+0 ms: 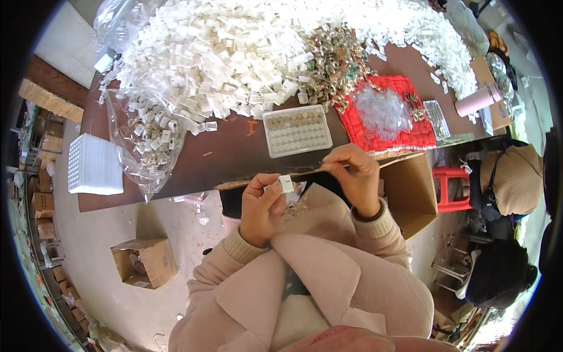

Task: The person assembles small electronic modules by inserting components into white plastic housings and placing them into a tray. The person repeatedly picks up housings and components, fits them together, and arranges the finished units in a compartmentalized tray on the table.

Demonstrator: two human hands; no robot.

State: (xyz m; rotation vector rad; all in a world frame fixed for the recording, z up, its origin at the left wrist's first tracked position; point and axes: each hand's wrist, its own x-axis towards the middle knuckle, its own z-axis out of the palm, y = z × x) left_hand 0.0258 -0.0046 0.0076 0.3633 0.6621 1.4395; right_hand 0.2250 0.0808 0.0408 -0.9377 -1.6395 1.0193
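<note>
Across the brown table [226,149], white pieces [217,58] heap beyond the tray [298,131]; on the tray's near side, the left hand [262,206] grips a white block [285,184] (the right hand [356,175] is pinched closed, contents unclear).

Bright light bleaches the white heap [229,56] on the far side of the surface [226,144]; a soft shadow backs the small carton [157,265] on its near side. Left of the surface, shelves [44,196] bend and soften toward the black rim.
</note>
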